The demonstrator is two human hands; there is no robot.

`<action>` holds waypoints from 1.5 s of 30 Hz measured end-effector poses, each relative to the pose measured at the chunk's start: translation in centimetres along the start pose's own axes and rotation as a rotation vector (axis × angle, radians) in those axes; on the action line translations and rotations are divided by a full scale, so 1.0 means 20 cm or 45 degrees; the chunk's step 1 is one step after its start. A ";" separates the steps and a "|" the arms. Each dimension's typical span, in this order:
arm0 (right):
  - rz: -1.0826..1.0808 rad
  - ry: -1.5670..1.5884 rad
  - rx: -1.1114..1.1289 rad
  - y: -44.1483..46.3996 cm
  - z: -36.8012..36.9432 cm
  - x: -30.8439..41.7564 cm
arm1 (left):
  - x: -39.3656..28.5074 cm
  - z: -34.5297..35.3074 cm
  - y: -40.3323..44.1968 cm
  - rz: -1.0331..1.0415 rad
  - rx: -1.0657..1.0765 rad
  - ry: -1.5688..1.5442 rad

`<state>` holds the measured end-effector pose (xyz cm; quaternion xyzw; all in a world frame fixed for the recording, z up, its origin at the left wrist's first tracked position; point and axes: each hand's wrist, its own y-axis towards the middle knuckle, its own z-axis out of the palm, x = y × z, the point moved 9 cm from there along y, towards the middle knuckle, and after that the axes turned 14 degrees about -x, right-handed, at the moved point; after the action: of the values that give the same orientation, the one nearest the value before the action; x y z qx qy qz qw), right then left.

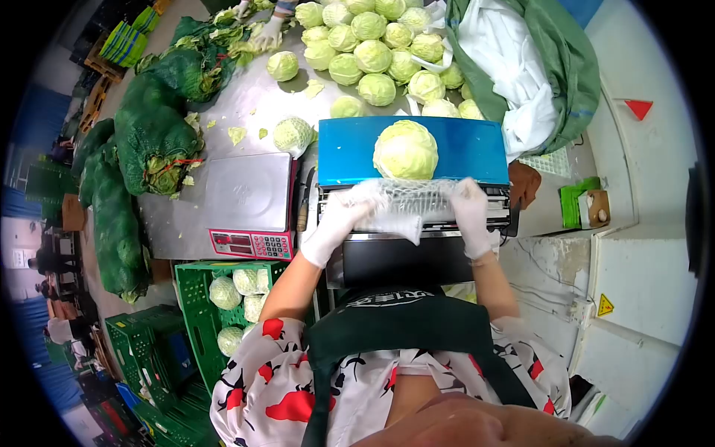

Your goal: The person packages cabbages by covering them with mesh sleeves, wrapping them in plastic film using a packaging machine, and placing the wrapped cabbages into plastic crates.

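A cabbage (406,151) sits on the blue top (339,153) of a machine with a black front (395,262). Just in front of it, a white mesh net (417,197) is stretched sideways between my two white-gloved hands. My left hand (345,217) is closed on the net's left end, and my right hand (474,216) grips the other end. The net's far edge appears to reach the cabbage's near side; whether it touches, I cannot tell. A loose fold of net hangs over the machine's front.
A scale (249,194) and a netted cabbage (293,135) are left of the machine. Bare cabbages (369,56) pile up behind. Green mesh sacks (153,119) lie far left; a green crate (201,320) holds netted cabbages. Another person's gloved hand (269,33) works at the back.
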<state>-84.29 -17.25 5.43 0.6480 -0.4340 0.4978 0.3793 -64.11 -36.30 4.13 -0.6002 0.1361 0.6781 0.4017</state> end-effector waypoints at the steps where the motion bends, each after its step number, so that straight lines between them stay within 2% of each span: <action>1: -0.118 -0.270 -0.187 0.09 -0.02 -0.05 | 0.01 -0.02 0.09 0.008 -0.163 0.166; 3: -0.047 -0.042 -0.363 0.16 0.07 0.09 | -0.15 -0.05 0.25 0.234 -0.489 -0.034; 5: 0.150 -0.181 -0.321 0.30 0.17 0.06 | -0.04 -0.10 0.53 0.343 -0.524 0.154; 6: 0.104 -0.232 -0.275 0.36 0.21 0.05 | 0.02 -0.08 0.63 0.221 -0.503 0.385; 7: 0.170 -0.219 -0.193 0.41 0.27 -0.06 | 0.08 -0.06 0.72 0.105 -0.455 0.622; 9: 0.298 -0.185 -0.028 0.50 0.38 -0.32 | 0.33 -0.07 0.92 0.043 -0.321 0.480; 10: 0.359 -0.155 -0.013 0.49 0.39 -0.36 | 0.42 -0.11 1.01 0.029 -0.394 0.367; 11: 0.369 -0.184 -0.020 0.48 0.38 -0.36 | 0.37 -0.08 0.96 0.067 -0.464 0.343; 13: 0.400 -0.247 -0.032 0.39 0.33 -0.29 | 0.12 0.03 0.75 0.001 -0.420 0.339; 15: 0.215 -0.099 -0.048 0.31 0.31 -0.12 | 0.11 0.14 0.69 -0.037 -0.287 -0.395; 16: 0.031 0.068 -0.085 0.30 0.29 -0.12 | 0.05 0.23 0.56 -0.205 -0.104 -0.473; 19: -0.285 -0.198 0.343 0.24 0.30 0.38 | 0.02 0.39 0.34 -0.597 0.224 -0.884; 20: -0.344 -0.145 0.342 0.27 0.30 0.39 | 0.19 0.31 0.33 -0.644 0.146 -0.803; 23: 0.295 0.428 0.637 0.27 0.30 0.50 | 0.24 0.39 0.22 -0.855 0.312 -1.230; 24: 0.572 0.862 0.758 0.26 0.37 0.38 | 0.19 0.38 0.18 -0.697 0.228 -1.084; 25: 0.799 0.915 0.686 0.25 0.37 0.21 | 0.14 0.37 0.14 -0.554 0.134 -0.923; 26: 1.016 0.966 0.610 0.23 0.38 0.08 | 0.19 0.36 0.16 -0.598 0.196 -1.134; 27: 1.229 1.012 0.535 0.21 0.38 -0.05 | 0.14 0.34 0.17 -0.481 0.196 -1.139; 28: 0.924 0.891 0.693 0.19 0.38 -0.11 | 0.09 0.32 0.18 -0.365 0.192 -1.146; 29: 1.072 1.049 0.917 0.11 0.38 -0.19 | 0.12 0.25 0.23 -0.295 0.067 -1.048; 31: 1.106 0.795 0.805 0.03 0.42 -0.20 | 0.19 0.09 0.38 -0.166 -0.171 -0.838; 33: 0.528 0.287 0.658 0.19 0.38 -0.15 | 0.08 0.07 0.46 -0.056 -0.105 -0.619; 34: 0.240 0.030 0.572 0.27 0.36 -0.10 | 0.05 0.11 0.50 -0.200 -0.004 -0.837; 35: 0.121 0.073 0.445 0.35 0.33 -0.09 | -0.02 0.17 0.52 -0.347 0.096 -1.053; 36: 0.231 0.224 0.435 0.39 0.33 0.02 | -0.07 0.19 0.56 -0.352 -0.050 -0.927; 37: 0.341 0.376 0.420 0.40 0.33 0.14 | -0.13 0.20 0.59 -0.196 -0.043 -0.787; 39: 0.142 0.290 0.483 0.40 0.38 0.16 | -0.15 0.29 0.68 -0.202 0.074 -0.763; 41: 0.037 0.215 0.480 0.37 0.38 0.13 | -0.14 0.33 0.77 -0.017 0.355 -0.172; 43: 0.024 0.146 0.418 0.34 0.31 0.08 | -0.20 0.33 0.85 0.013 0.406 -0.208; 45: 0.139 0.247 0.370 0.32 0.25 0.00 | -0.31 0.26 0.91 -0.149 0.222 -0.855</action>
<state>-88.67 -24.08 4.75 0.6202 -0.3535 0.6355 0.2942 -80.95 -46.79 5.69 -0.3139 0.0193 0.7993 0.5120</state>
